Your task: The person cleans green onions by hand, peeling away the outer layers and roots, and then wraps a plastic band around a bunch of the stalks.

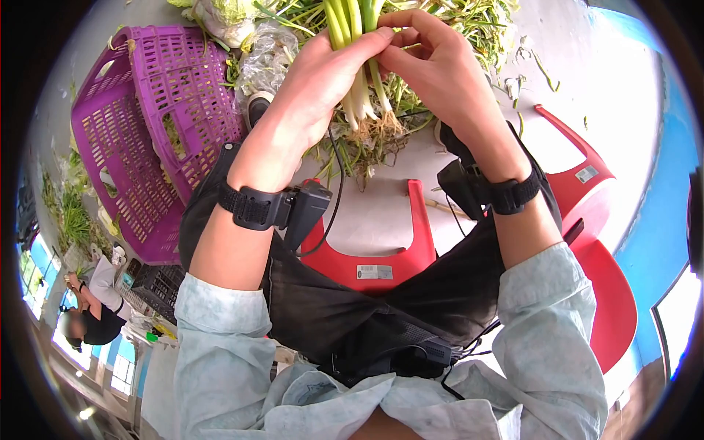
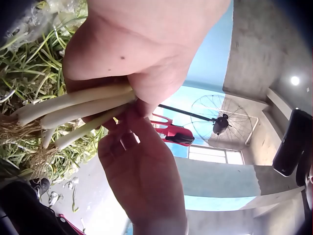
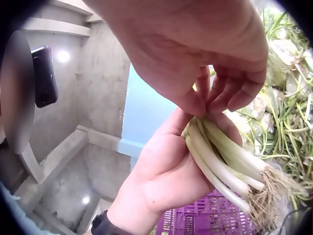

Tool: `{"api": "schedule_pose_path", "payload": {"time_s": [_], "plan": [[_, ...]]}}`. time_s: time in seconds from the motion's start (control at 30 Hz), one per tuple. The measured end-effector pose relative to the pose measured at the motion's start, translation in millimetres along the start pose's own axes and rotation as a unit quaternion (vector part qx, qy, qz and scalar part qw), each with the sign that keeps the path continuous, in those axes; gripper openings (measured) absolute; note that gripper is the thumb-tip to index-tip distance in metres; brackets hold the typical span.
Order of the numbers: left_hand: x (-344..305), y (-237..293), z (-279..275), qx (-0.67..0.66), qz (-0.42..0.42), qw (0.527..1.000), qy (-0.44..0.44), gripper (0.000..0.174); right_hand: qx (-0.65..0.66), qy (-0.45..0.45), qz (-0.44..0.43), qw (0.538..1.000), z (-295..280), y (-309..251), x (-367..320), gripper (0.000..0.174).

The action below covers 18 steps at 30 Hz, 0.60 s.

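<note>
A bunch of green onions [image 1: 359, 95], with white stems and brown stringy roots, hangs roots down in the head view. My left hand [image 1: 315, 81] grips the stems, thumb across the front; in the left wrist view the white stems [image 2: 73, 105] come out of that grip. My right hand [image 1: 440, 73] meets the left thumb and pinches at the bunch with thumb and fingertips. In the right wrist view the right hand [image 3: 210, 63] is above the left hand [image 3: 166, 171], and its fingertips partly hide what they pinch.
Purple crates [image 1: 176, 110] stand at the left. Loose greens [image 1: 477, 29] and a plastic bag [image 1: 268, 62] lie on the floor ahead. A red chair [image 1: 411, 268] is between the legs, another red chair [image 1: 601, 271] at the right. Another person [image 1: 99, 315] is at far left.
</note>
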State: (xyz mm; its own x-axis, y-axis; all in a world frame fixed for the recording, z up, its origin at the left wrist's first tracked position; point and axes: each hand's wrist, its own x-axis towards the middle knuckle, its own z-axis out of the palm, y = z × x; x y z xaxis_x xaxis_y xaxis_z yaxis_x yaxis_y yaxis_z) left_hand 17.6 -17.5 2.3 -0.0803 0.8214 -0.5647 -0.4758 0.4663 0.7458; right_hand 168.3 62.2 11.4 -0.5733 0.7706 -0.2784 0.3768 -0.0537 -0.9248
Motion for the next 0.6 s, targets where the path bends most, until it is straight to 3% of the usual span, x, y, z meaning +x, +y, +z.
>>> {"api": "schedule_pose_path", "payload": {"time_s": [0.27,0.47,0.6], "plan": [[0,2,3,-0.042,0.002,0.998,0.035,0.034,0.043,-0.019,0.012,0.999,6,0,0,0.038],[3,-2,-9,0.000,-0.017,1.000,0.013,0.037,0.055,-0.034,0.011,0.998,7,4,2,0.040],[4,-5,-11,-0.012,0.008,1.000,0.026,0.036,0.001,-0.042,0.004,0.999,6,-2,0,0.043]]}}
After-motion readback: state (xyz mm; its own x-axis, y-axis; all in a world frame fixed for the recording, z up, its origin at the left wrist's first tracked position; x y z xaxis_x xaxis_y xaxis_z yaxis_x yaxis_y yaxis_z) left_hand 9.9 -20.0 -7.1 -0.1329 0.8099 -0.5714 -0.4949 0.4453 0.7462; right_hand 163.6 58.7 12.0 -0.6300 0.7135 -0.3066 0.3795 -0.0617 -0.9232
